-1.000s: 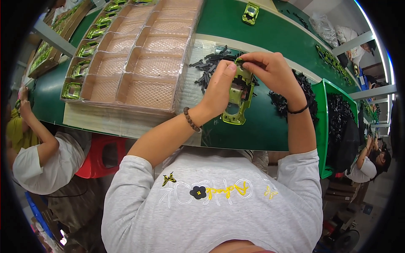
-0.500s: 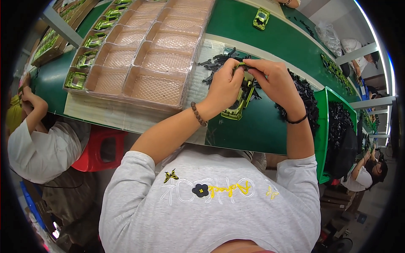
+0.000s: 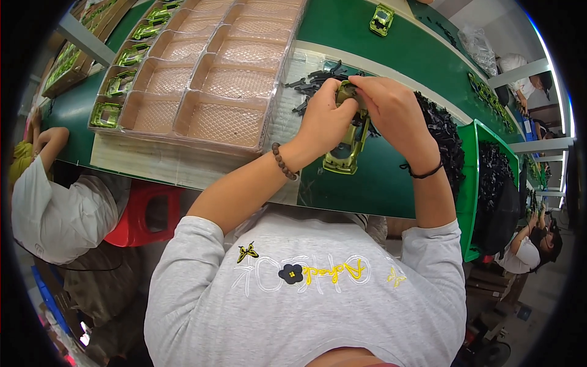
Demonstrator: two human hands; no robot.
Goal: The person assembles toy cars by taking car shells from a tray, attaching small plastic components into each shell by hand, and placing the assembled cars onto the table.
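Note:
A glossy green toy car body point(image 3: 347, 92) is pinched between my two hands, above the heap of small black plastic parts. My left hand point(image 3: 327, 119) is closed around its left side, thumb lying on it. My right hand point(image 3: 394, 110) is closed with fingertips at its far right edge; whatever small piece they may also hold is hidden. Another green toy car body point(image 3: 341, 164) shows just below my hands at the green tabletop, partly covered by them. Loose black plastic parts point(image 3: 315, 82) lie beyond my left hand, and a bigger black pile point(image 3: 443, 131) is beside my right wrist.
A clear compartment tray point(image 3: 226, 113) stands at left, with green car bodies point(image 3: 107, 114) in its left column. A green bin point(image 3: 468, 202) of black parts is at right. Another car body point(image 3: 381, 19) sits on the far green surface. People work at both sides.
The held car body has turned, so more of its green surface shows between my hands. My right fingers have shifted slightly left and up. Both forearms stay nearly in place.

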